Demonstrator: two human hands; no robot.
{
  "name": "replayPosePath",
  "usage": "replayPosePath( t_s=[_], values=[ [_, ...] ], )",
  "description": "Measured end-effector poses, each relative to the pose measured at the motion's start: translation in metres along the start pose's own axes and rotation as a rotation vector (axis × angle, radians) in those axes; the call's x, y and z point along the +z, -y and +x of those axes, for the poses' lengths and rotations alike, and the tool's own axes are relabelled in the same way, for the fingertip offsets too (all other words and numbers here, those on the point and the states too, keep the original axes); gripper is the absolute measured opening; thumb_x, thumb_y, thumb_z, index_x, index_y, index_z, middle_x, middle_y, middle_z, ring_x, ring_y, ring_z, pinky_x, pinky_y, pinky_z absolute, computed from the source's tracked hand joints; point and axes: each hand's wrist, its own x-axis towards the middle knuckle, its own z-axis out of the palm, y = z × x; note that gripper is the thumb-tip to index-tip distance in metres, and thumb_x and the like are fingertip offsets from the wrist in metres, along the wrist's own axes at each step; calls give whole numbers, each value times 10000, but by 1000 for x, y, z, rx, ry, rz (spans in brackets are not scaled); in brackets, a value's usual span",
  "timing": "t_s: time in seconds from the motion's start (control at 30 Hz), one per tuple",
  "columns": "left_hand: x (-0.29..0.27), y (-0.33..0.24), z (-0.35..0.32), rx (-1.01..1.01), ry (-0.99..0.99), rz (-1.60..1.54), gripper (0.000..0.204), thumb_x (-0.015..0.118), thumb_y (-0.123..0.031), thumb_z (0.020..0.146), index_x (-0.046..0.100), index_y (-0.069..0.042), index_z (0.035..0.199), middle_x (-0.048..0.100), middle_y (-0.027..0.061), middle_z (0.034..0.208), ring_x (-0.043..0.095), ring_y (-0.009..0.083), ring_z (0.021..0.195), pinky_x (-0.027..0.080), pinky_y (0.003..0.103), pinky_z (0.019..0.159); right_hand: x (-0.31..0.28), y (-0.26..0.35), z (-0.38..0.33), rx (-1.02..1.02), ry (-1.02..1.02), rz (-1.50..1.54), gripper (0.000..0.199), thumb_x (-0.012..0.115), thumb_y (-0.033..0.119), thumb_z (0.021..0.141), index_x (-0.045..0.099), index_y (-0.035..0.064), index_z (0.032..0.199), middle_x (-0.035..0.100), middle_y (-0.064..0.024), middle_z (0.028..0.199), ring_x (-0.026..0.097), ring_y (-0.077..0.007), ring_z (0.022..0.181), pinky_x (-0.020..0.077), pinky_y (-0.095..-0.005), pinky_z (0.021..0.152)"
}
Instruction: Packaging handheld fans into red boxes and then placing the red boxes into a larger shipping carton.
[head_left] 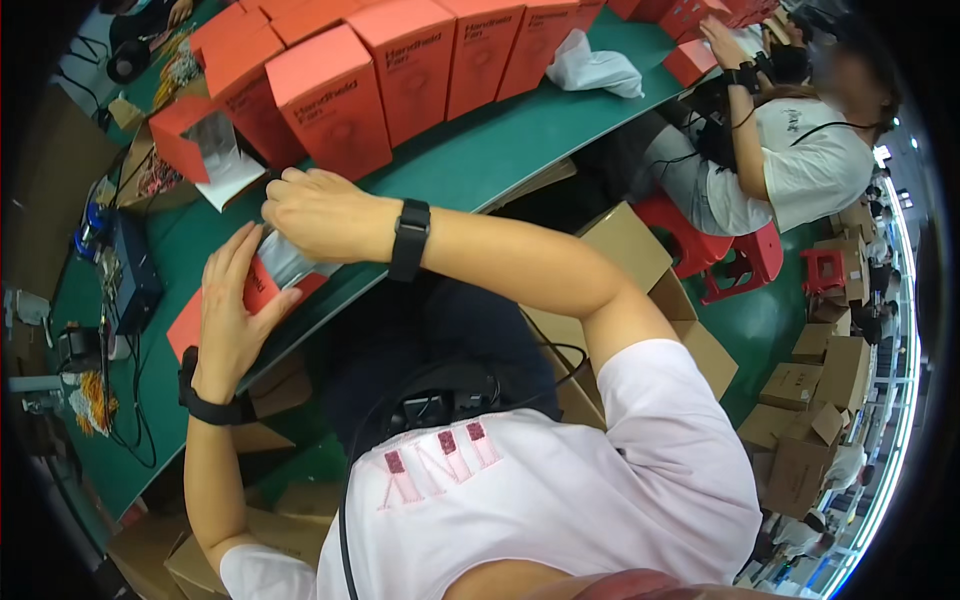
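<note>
A red cardboard box (262, 288) lies on its side near the front edge of the green table. My left hand (228, 310) grips it from above, the fingers along the far side and the thumb on the near side. Right beside it, my right hand (322, 215) is closed above the box's right end. What its fingers pinch is hidden from view. Between the hands shows a pale, shiny patch (287, 258), which may be clear plastic or the box's inside. Another red box (185, 140) stands open just beyond, with a pale flap folded out.
Several upright red boxes (330, 105) fill the far side of the green table (430, 170). A white plastic bag (595, 68) lies to their right. Cables and a dark blue device (135, 275) sit at left. Open cartons (625, 245) and red stools (745, 262) stand near a seated co-worker (810, 150).
</note>
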Motion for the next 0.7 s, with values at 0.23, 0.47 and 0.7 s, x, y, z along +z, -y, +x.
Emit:
replayPosePath(
  t_s=[0.23, 0.47, 0.7],
  values=[
    [-1, -4, -3, -111, -79, -199, 850, 885, -272, 683, 495, 42, 1369, 578, 227, 1348, 548, 362, 1257, 431, 428, 1066, -4, 13, -11, -105, -561, 186, 140, 569, 122, 885, 604, 4, 953, 620, -142, 923, 623, -310, 817, 498, -433, 726],
    [10, -10, 7, -11, -206, -157, 984, 908, -380, 662, 418, -3, 1428, 547, 218, 1357, 527, 390, 1243, 427, 446, 1063, -48, 14, -21, 74, -690, 182, 61, 596, 89, 968, 612, 47, 1009, 641, -125, 873, 644, -321, 791, 515, -393, 700],
    [-18, -55, 46, 100, -407, -674, 1102, 826, -100, 789, 92, -110, 1610, 322, 189, 1569, 372, 246, 1430, 319, 419, 1167, -96, 39, -11, -251, -707, 51, 397, 735, 172, 853, 568, 34, 1185, 536, -149, 1167, 535, -373, 1060, 451, -454, 908]
  ],
)
